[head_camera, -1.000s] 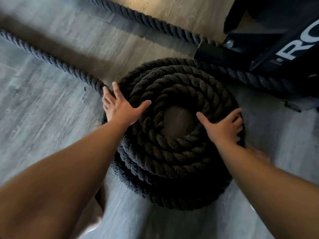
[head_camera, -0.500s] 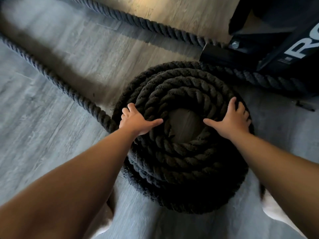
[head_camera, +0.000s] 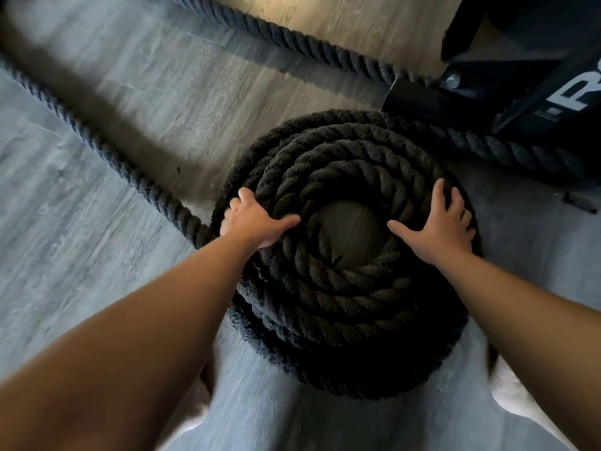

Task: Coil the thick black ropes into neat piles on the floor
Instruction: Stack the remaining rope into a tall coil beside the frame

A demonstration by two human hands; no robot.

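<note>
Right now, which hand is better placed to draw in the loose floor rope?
Probably left: the left hand curls over the coil beside where the loose rope joins; the right hand lies flat opposite.

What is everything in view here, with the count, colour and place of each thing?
rope coil: one, black, mid-floor, stacked in layers.
loose rope stretch: one, black, from the coil's left side to upper left.
equipment frame: one, black, white lettering, upper right.
far rope stretch: one, black, across the top toward the equipment frame.
floor: grey wood-look planks.
small dark object: one, floor at right edge; too small to name.
left hand: one, gripping the coil's left side.
right hand: one, spread flat on the coil's right side.
</note>
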